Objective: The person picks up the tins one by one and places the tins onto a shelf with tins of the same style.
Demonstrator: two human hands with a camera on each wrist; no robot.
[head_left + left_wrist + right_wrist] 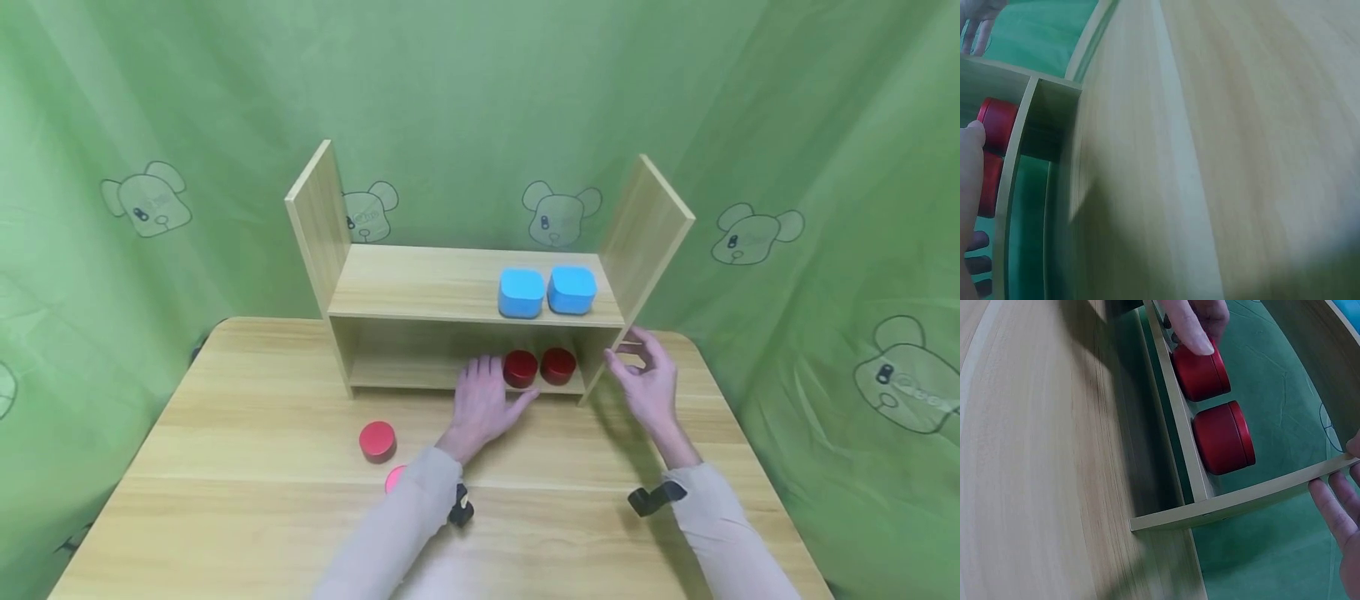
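A light wooden two-tier shelf (420,279) stands on the table. Two dark red round tins (520,368) (1224,437) sit side by side at the right of its lower tier. My left hand (480,404) reaches to that tier just left of the tins, fingers extended and thumb spread across the front of the nearer tin, seemingly touching it. At the right side panel (1254,495), my right hand (651,379) holds the edge, its thumb on one side and fingers (1335,509) on the outer face. Two blue rounded boxes (521,293) rest on the upper tier.
A red round tin (378,442) lies on the wooden table (247,500) to the left. A pinkish-red round thing (394,477) is partly hidden by my left sleeve (405,517). Green curtain (465,100) surrounds the table, and the shelf's tall side panels rise above the upper tier.
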